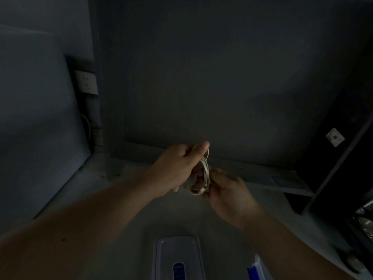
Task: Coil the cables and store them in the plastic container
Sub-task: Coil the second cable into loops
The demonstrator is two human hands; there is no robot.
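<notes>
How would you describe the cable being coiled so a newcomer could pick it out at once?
Start from the two bare forearms reaching to mid-frame. Between the left hand and the right hand sits a pale cable, wound into a few loops. It is the only light, looped thing held up; the plastic container lies below on the surface.

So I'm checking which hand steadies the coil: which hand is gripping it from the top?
The left hand: its fingers wrap over the top of the white cable coil, while the right hand pinches the bottom.
</notes>
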